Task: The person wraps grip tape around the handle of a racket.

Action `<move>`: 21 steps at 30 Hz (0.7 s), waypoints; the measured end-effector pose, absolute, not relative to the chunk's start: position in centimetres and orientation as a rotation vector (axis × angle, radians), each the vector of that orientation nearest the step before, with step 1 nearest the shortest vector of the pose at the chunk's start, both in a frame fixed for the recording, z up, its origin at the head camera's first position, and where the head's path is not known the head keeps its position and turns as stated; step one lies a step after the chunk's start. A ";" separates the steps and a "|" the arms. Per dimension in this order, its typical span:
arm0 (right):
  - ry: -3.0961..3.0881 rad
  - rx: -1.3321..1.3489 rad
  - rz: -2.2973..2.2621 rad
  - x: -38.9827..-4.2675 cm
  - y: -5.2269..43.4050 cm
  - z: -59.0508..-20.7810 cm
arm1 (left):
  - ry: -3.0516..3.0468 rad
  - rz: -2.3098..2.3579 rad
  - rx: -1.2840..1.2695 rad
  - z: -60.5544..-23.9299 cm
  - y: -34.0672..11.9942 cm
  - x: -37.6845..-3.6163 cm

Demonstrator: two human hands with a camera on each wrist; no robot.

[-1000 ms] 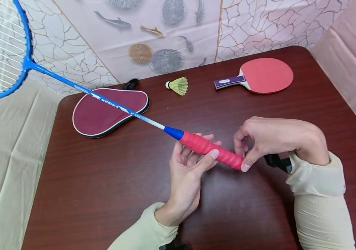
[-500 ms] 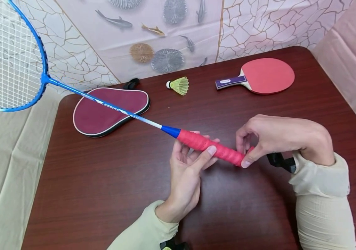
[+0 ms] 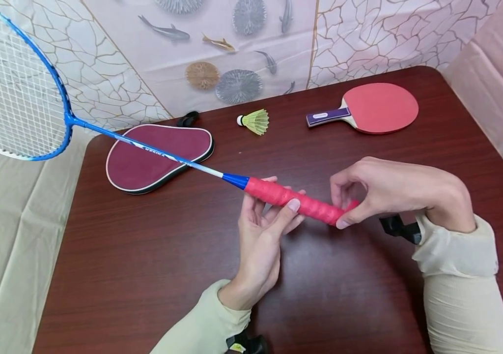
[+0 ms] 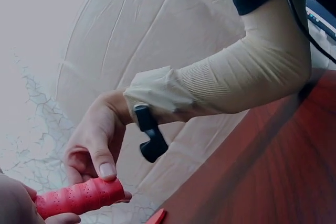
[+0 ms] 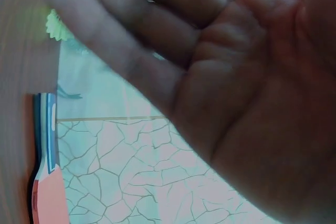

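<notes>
A blue badminton racket [image 3: 114, 135] with a white-strung head [image 3: 17, 88] is held at a slant above the table. Its red perforated grip [image 3: 318, 209] has spiral ridges. My left hand [image 3: 258, 246] holds the middle of this grip, thumb on top and fingers underneath. At the butt end, my right hand [image 3: 379, 189] pinches the grip between thumb and fingers. A small red piece [image 3: 352, 205] shows between those fingers, at an angle to the handle. In the left wrist view, the right thumb [image 4: 106, 170] presses on the grip's end. The right wrist view shows mostly palm.
Behind the racket shaft, a maroon paddle case [image 3: 145, 169] lies on the brown table [image 3: 154, 265]. A yellow shuttlecock [image 3: 255, 121] and a red table tennis paddle [image 3: 379, 108] lie along the back. A black strap-like item [image 3: 188, 119] sits behind the case. Patterned cloth [image 3: 216, 49] hangs beyond.
The racket's head has swung to the right and down into view, while its grip has shifted slightly up and left. The small red piece between the right fingers has come into view.
</notes>
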State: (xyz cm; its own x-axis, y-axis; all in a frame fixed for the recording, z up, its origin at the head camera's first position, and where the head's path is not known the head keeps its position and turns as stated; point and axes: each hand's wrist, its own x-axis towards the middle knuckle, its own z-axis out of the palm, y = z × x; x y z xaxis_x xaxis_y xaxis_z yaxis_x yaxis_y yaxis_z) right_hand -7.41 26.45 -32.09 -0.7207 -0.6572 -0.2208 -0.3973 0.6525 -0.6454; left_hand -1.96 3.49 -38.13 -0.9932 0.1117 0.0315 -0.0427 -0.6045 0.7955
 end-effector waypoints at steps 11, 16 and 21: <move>2.539 -0.827 -0.789 -7.6 25.9 -33.1 | 1.435 2.651 0.033 -38.4 4.0 -2.8; 2.532 -0.809 -0.778 -7.6 25.8 -32.9 | 1.453 2.658 0.047 -38.6 3.9 -3.0; 2.539 -0.772 -0.829 -7.6 25.9 -32.5 | 1.417 2.694 0.041 -38.5 3.6 -3.2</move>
State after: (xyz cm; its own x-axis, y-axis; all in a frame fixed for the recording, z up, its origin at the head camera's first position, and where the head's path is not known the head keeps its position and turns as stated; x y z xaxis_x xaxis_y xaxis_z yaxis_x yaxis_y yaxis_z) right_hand -7.59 25.90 -32.45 -0.7862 -0.5962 -0.1628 -0.3854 0.6789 -0.6250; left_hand -3.22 3.61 -38.53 -0.9949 0.0985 -0.0215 -0.0735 -0.5627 0.8234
